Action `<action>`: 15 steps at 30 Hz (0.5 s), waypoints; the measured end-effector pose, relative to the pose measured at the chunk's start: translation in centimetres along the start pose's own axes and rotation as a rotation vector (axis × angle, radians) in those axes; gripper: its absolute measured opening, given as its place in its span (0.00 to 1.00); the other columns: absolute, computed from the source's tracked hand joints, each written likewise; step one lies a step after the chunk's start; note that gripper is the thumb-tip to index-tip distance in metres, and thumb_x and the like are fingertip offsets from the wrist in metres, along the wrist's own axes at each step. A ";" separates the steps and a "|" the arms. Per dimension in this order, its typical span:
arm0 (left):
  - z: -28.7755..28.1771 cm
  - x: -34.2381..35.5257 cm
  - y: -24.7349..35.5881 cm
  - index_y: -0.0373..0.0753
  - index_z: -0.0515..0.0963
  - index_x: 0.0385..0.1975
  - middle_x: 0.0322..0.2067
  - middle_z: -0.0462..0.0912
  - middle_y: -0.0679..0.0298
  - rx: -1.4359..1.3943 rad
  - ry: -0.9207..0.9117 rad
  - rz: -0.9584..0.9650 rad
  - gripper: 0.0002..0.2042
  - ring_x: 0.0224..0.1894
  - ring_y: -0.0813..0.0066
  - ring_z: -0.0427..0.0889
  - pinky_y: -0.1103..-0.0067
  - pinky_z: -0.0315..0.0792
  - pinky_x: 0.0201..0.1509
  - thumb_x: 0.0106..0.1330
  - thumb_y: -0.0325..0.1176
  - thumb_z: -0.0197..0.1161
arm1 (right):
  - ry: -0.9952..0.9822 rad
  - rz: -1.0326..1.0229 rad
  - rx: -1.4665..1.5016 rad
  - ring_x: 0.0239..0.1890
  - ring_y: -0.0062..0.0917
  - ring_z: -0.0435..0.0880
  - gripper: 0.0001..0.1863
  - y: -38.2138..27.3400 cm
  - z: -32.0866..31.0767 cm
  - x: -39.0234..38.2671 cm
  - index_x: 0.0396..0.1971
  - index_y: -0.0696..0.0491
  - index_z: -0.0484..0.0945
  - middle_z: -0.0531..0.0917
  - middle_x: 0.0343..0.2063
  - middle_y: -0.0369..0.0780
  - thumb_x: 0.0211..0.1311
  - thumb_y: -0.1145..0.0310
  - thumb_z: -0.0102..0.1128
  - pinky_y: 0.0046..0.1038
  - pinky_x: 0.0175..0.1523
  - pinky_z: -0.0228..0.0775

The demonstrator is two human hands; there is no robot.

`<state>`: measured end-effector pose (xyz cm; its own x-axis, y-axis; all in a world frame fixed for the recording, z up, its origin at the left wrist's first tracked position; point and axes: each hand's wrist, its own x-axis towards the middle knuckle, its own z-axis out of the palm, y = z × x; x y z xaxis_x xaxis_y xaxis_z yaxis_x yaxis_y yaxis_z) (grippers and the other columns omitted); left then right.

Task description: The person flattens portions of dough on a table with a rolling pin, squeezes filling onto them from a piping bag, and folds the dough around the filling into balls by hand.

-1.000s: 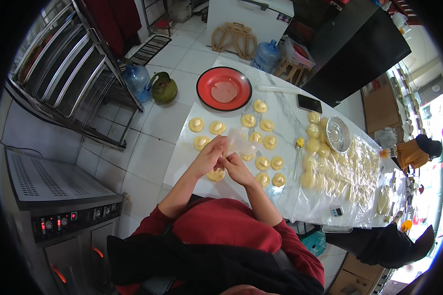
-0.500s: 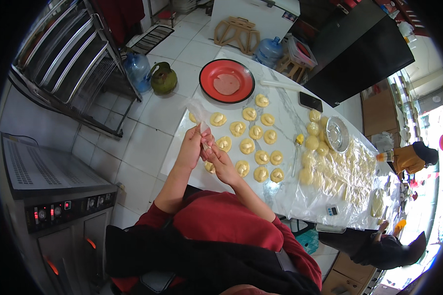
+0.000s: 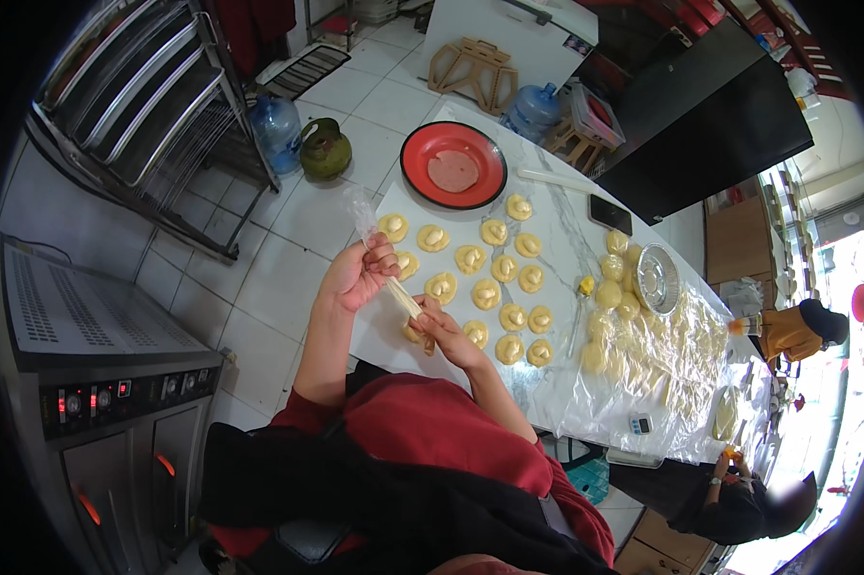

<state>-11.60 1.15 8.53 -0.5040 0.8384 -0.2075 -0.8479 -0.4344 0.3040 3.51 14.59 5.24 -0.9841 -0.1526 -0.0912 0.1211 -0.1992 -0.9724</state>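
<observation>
My left hand (image 3: 358, 274) is closed round the upper part of a clear plastic piping bag (image 3: 402, 296), whose loose crumpled end sticks up beyond the fist. My right hand (image 3: 441, 332) grips the bag's lower end, where a pale cream filling shows through. The bag is stretched slantwise between both hands, above the table's near left part. Flat yellow dough rounds (image 3: 469, 259), several of them, lie in rows beneath and to the right, with pale blobs on top. One round is partly hidden by my right hand.
A red plate (image 3: 489, 172) with a pink slice (image 3: 452, 171) stands at the table's far end, near a phone (image 3: 609, 213). Rightward lie dough balls (image 3: 608, 294) under plastic sheeting, a foil dish (image 3: 656, 278) and a timer (image 3: 640, 423). An oven (image 3: 125, 402) is at left; two people work at right.
My hands have drawn apart, the left one moving left, so the bag's filled middle now shows between them. The whole view has shifted slightly.
</observation>
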 end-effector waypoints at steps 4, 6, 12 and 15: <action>-0.2 0.2 0.7 0.44 0.57 0.18 0.13 0.50 0.75 0.012 0.021 0.049 0.10 0.17 0.84 0.51 0.86 0.53 0.26 0.63 0.29 0.43 | 0.019 0.174 0.123 0.35 0.17 0.59 0.14 0.7 -0.2 -0.4 0.30 0.55 0.69 0.61 0.35 0.33 0.63 0.59 0.41 0.16 0.38 0.53; 0.6 0.2 0.9 0.44 0.57 0.18 0.13 0.50 0.75 0.080 0.006 0.083 0.10 0.17 0.84 0.51 0.86 0.53 0.26 0.62 0.30 0.43 | 0.022 0.102 0.035 0.38 0.19 0.59 0.14 1.2 -0.4 -0.6 0.31 0.54 0.69 0.61 0.36 0.33 0.63 0.59 0.39 0.17 0.38 0.52; 3.8 -0.6 -0.3 0.42 0.61 0.19 0.13 0.55 0.74 0.291 0.047 0.232 0.08 0.17 0.85 0.54 0.86 0.53 0.24 0.61 0.31 0.45 | 0.181 -0.060 -0.770 0.39 0.25 0.60 0.08 1.0 -0.5 -0.5 0.31 0.51 0.73 0.62 0.35 0.36 0.58 0.65 0.45 0.23 0.43 0.53; 5.5 -1.1 -3.3 0.41 0.68 0.21 0.16 0.62 0.73 0.702 0.027 0.277 0.07 0.19 0.85 0.59 0.87 0.57 0.24 0.60 0.30 0.45 | 0.341 -0.187 -0.878 0.37 0.29 0.66 0.06 -0.2 0.2 -0.5 0.31 0.52 0.75 0.69 0.34 0.38 0.51 0.72 0.53 0.27 0.42 0.60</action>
<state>-7.35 3.49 12.90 -0.6952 0.7166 -0.0569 -0.3897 -0.3091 0.8675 4.05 14.49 5.54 -0.9794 0.1254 0.1585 -0.0458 0.6258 -0.7786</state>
